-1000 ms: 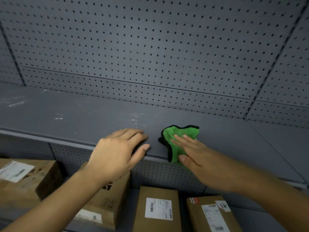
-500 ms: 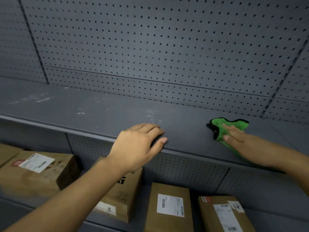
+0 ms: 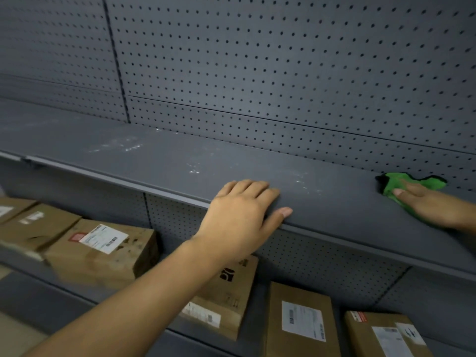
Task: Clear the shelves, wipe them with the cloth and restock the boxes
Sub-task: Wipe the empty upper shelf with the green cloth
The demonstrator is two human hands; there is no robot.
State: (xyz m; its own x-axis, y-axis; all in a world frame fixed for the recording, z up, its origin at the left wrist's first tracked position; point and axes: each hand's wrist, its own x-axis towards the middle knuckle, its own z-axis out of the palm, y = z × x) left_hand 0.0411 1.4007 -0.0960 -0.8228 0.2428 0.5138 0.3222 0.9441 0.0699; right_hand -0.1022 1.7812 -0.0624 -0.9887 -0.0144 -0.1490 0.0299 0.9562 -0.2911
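Nearest the viewer, the lower shelf [image 3: 64,297] carries a row of cardboard boxes [image 3: 301,323], most with white shipping labels facing up. One box [image 3: 229,292] lies tilted under the person's left forearm. Another [image 3: 103,248], towards the left end, has a red and white label. The boxes at the far left are blurred.

Above them, the left hand [image 3: 242,215] rests palm down on the front edge of the upper shelf [image 3: 180,161], roughly midway along its visible length. Its fingers lie close together and nearly straight on the shelf top. The thumb is stretched out to the right along the front lip. It holds nothing.

Farther right, the right hand [image 3: 432,204] lies flat on the green cloth [image 3: 391,182], with fingers extended and pressing it against the shelf top rather than curling round it. The wrist runs out of view at the right. The cloth has a dark border and sits on the upper shelf near its right end, closer to the back edge than the front, well apart from the left hand.

Pale dusty smears [image 3: 123,146] mark the shelf top between the left end and the middle, with fainter specks [image 3: 301,181] just beyond the left fingertips.

Behind stands a grey perforated back panel [image 3: 283,73].
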